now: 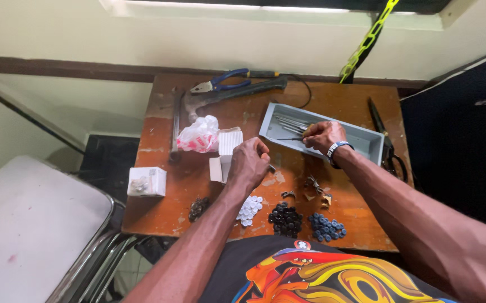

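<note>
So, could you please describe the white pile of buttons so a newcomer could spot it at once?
Find the wooden table and look along its near edge. Four small heaps sit there; the white buttons lie just below the left hand, the only pale heap among brown, black and blue ones.

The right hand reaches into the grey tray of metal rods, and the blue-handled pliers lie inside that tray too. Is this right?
Not quite. The head view shows the blue-handled pliers on the wooden table's far edge, outside the grey rectangular tray. The right hand does reach into it.

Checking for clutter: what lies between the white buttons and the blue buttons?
The pile of black buttons lies between the white buttons and blue buttons, in the head view.
</note>
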